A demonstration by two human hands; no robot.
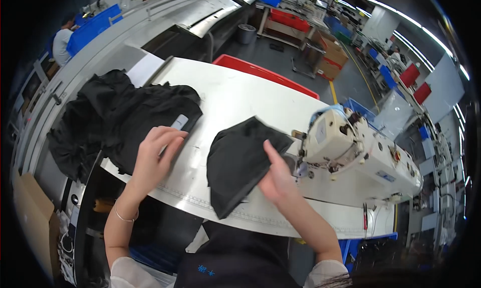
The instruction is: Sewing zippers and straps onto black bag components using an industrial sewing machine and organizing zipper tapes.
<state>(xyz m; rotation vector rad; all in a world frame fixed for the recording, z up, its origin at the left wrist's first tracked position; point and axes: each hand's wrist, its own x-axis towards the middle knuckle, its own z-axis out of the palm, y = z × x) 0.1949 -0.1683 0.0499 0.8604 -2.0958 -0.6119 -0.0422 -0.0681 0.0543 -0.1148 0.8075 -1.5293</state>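
My left hand [156,152] is closed, thumb and fingers bent together, over the near edge of a black fabric heap. A small pale grey flat piece with a rounded end [180,121] sticks out past its fingers; its exact kind cannot be made out. That heap of crumpled black fabric [107,112] covers the table's left side. In the middle, a folded black fabric piece [233,162] lies at a slant on the white table [220,87]. My right hand [278,180] grips its right edge, thumb on top and the other fingers mostly hidden. Its far right corner points toward the sewing machine [330,137].
Along the table's near edge runs a printed ruler strip [195,204]. Red-handled snips [365,219] lie at the right. Behind the table is a red tray [265,76]; a cardboard box [42,223] stands at lower left. Another person [62,45] sits far left.
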